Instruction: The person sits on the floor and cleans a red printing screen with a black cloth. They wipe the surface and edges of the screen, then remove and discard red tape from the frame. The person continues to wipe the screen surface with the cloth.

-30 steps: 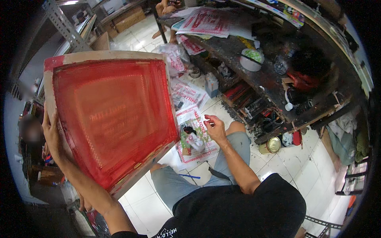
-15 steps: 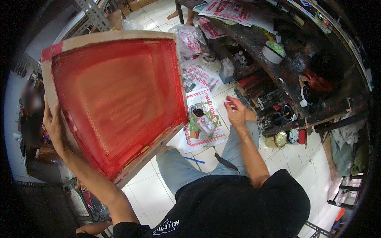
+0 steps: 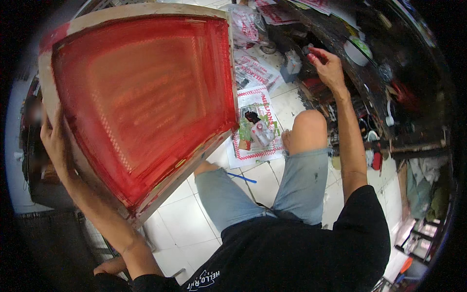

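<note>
My left hand (image 3: 61, 143) is closed on the left edge of a wooden-edged silkscreen frame (image 3: 146, 102), holding it up and tilted. The frame's mesh is smeared with red ink, and a paler design area shows in its middle. Off to the right, my right hand (image 3: 329, 67) is raised beside the dark workbench with nothing visible in it. Its fingers are loosely bent and apart, and the tips are stained red. Between my feet, a crumpled cloth (image 3: 262, 134) and a dark blob lie on a printed sheet (image 3: 243, 156) on the floor.
A dark, cluttered workbench (image 3: 379, 104) runs along the right side, with a white and green bowl (image 3: 357, 51) on it. Beneath its near side stands a grey-white box (image 3: 292, 65). More printed sheets (image 3: 255, 68) and a blue stick (image 3: 242, 178) lie on the tiled floor.
My right hand has moved up and right, from above my knee to beside the workbench. The frame stays in my left hand and sits higher and slightly left in view.
</note>
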`<state>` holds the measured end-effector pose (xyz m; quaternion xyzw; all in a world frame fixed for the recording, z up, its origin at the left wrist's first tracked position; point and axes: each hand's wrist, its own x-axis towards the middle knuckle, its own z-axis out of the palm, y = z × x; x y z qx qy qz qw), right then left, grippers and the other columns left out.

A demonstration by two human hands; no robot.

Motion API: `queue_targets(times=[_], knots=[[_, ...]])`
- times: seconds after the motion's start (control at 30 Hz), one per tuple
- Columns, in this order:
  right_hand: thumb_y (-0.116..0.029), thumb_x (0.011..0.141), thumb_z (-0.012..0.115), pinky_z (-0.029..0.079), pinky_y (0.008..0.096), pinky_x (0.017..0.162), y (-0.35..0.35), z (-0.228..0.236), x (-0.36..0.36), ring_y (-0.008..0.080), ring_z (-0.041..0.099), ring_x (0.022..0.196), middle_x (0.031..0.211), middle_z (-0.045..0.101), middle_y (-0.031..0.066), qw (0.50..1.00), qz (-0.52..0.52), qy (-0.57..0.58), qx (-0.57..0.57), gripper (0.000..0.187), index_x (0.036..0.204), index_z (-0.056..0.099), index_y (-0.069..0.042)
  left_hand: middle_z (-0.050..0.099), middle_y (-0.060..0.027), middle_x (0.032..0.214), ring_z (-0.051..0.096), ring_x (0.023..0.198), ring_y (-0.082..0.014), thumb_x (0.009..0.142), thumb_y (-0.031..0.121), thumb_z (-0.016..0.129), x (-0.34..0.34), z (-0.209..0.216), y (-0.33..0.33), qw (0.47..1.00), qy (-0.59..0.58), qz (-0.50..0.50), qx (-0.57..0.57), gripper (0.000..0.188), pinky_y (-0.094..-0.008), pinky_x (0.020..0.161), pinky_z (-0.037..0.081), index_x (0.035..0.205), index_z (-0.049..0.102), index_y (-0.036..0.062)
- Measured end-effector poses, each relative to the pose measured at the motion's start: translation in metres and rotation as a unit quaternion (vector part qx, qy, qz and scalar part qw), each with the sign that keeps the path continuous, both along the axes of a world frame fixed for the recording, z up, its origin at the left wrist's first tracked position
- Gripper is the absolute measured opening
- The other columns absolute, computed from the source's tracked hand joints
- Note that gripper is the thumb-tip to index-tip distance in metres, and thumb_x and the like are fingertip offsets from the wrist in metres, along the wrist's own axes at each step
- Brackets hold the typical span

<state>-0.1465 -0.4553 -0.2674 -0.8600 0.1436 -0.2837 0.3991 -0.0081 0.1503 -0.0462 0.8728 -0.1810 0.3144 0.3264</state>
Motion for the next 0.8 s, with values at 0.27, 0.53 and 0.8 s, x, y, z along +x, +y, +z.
queue_targets(times=[0.27,0.53,0.8], knots=[[-0.032,0.085,0.066,0.052,0.0352,0.074,-0.043,-0.183,0.14,0.0241,0.068,0.079,0.096,0.07,0.0174,0.989,0.073,0.117,0.045,0.04,0.112,0.065,-0.002,0.048,-0.0113,0.135,0.046,0.12,-0.0227,0.095,0.031,0.055,-0.037,-0.019,0.017,0.977,0.07,0.113,-0.165,0.055,-0.0344,0.102,0.034,0.137,0.043,-0.0031],[-0.031,0.086,0.061,0.05,0.0423,0.08,-0.009,-0.301,0.261,0.0348,0.066,0.09,0.099,0.068,0.0194,0.958,0.171,0.206,0.102,0.036,0.109,0.066,-0.004,0.049,-0.0126,0.133,0.048,0.117,-0.0247,0.095,0.034,0.054,-0.056,-0.023,0.015,0.942,0.054,0.287,-0.167,0.056,-0.0365,0.101,0.035,0.137,0.043,-0.0016],[-0.026,0.084,0.062,0.049,0.0478,0.082,0.06,-0.363,0.401,0.0385,0.06,0.101,0.112,0.061,0.0211,0.958,0.256,0.119,-0.041,0.038,0.114,0.058,-0.003,0.05,-0.0125,0.133,0.048,0.117,-0.0247,0.095,0.034,0.054,-0.062,-0.035,0.007,0.907,0.072,0.375,-0.179,0.056,-0.0366,0.101,0.035,0.137,0.044,-0.0014]])
